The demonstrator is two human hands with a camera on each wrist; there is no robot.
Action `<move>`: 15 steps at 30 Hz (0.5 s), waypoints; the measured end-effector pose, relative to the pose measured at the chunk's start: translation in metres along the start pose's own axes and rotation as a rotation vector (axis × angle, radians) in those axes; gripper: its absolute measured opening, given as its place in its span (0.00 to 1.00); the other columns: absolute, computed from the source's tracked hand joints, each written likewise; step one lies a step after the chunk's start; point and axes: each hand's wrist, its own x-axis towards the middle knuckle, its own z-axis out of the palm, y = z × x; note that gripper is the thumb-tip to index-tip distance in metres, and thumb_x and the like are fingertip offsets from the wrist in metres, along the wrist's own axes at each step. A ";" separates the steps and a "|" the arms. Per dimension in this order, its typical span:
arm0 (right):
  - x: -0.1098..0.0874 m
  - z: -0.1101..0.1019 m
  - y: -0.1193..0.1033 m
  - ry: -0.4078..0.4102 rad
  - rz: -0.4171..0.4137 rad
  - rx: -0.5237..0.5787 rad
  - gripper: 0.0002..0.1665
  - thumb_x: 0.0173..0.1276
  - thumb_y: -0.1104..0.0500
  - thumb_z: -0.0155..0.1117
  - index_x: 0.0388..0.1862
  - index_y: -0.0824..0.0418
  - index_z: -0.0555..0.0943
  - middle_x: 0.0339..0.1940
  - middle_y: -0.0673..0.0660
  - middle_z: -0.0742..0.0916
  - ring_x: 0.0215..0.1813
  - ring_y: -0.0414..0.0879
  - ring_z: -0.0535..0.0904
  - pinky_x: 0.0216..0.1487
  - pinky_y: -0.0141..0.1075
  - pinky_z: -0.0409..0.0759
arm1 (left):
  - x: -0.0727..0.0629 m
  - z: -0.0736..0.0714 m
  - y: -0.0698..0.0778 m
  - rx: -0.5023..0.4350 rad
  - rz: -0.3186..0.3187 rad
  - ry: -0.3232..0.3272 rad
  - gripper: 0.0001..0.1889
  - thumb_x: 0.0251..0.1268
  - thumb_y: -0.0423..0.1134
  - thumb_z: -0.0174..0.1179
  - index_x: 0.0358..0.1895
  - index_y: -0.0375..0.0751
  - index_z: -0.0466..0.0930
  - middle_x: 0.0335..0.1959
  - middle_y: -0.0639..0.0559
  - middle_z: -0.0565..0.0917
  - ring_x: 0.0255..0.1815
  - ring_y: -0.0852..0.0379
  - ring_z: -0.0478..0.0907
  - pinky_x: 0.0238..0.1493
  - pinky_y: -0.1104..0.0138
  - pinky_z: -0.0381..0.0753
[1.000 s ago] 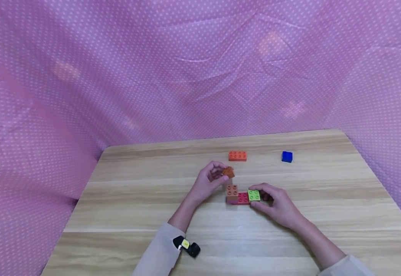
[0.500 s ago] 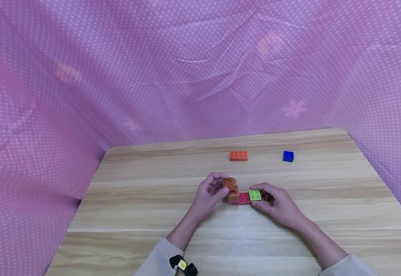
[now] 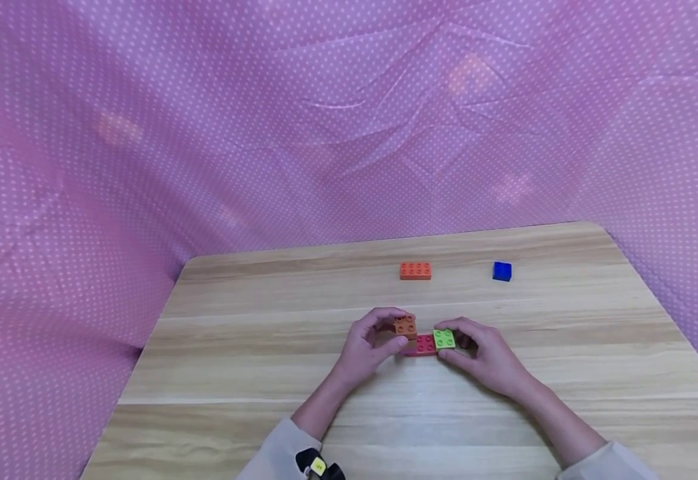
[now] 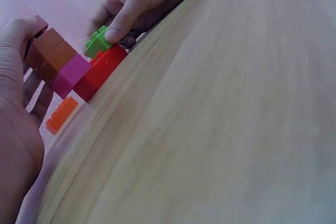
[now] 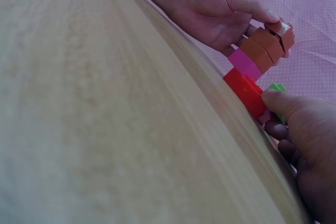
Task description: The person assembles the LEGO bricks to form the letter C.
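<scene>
In the head view my left hand (image 3: 365,348) pinches a brown building brick (image 3: 405,325) between thumb and fingers. This brick sits on top of a brown stack (image 5: 257,49); a narrow dark gap shows under it in the right wrist view, so it looks slightly tilted. Beneath the brown stack is a magenta brick (image 4: 71,74), which stands on the left end of a long red brick (image 3: 425,344). At the red brick's right end my right hand (image 3: 488,360) grips a lime green brick (image 3: 443,339) by its sides. My left fingers partly hide the upper brown brick.
An orange brick (image 3: 415,271) lies farther back on the wooden table (image 3: 235,373), with a blue brick (image 3: 502,271) to its right. A pink dotted curtain (image 3: 325,133) hangs behind and along the sides of the table.
My left hand has brought the brown brick down and slightly right, from above and behind the stack onto its top. The right hand keeps its grip on the green brick, nearly still.
</scene>
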 end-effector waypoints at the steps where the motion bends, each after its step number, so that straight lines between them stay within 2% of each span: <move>1: 0.000 0.000 0.000 0.000 -0.001 -0.001 0.26 0.65 0.61 0.80 0.62 0.53 0.85 0.39 0.43 0.86 0.36 0.41 0.79 0.36 0.32 0.82 | 0.000 0.001 0.000 -0.005 0.003 0.004 0.23 0.72 0.30 0.67 0.67 0.39 0.77 0.62 0.39 0.84 0.61 0.52 0.81 0.64 0.59 0.82; 4: 0.000 0.000 0.001 0.004 -0.009 -0.004 0.26 0.64 0.62 0.80 0.61 0.54 0.85 0.39 0.43 0.86 0.36 0.40 0.79 0.36 0.33 0.82 | -0.001 0.008 0.000 -0.047 0.013 0.017 0.26 0.75 0.33 0.65 0.73 0.39 0.71 0.68 0.38 0.79 0.65 0.48 0.79 0.66 0.61 0.80; 8: 0.000 0.000 0.002 0.009 -0.024 -0.012 0.27 0.64 0.63 0.81 0.61 0.55 0.85 0.38 0.43 0.86 0.36 0.40 0.78 0.36 0.32 0.81 | -0.003 0.021 0.001 -0.138 0.012 0.039 0.25 0.83 0.35 0.55 0.77 0.38 0.65 0.75 0.37 0.71 0.72 0.37 0.73 0.71 0.61 0.76; 12: -0.001 0.000 0.003 0.011 -0.027 -0.017 0.27 0.64 0.62 0.81 0.61 0.53 0.85 0.37 0.43 0.85 0.35 0.40 0.78 0.35 0.32 0.81 | -0.005 0.032 0.002 -0.191 0.002 0.059 0.21 0.87 0.35 0.47 0.75 0.35 0.67 0.73 0.35 0.72 0.72 0.29 0.72 0.74 0.56 0.75; 15: 0.000 0.000 0.003 0.009 -0.023 -0.018 0.26 0.64 0.62 0.80 0.61 0.53 0.85 0.37 0.42 0.85 0.36 0.40 0.78 0.36 0.33 0.81 | -0.005 0.036 0.003 -0.198 -0.013 0.074 0.19 0.87 0.34 0.47 0.73 0.35 0.69 0.71 0.34 0.74 0.71 0.28 0.73 0.73 0.55 0.76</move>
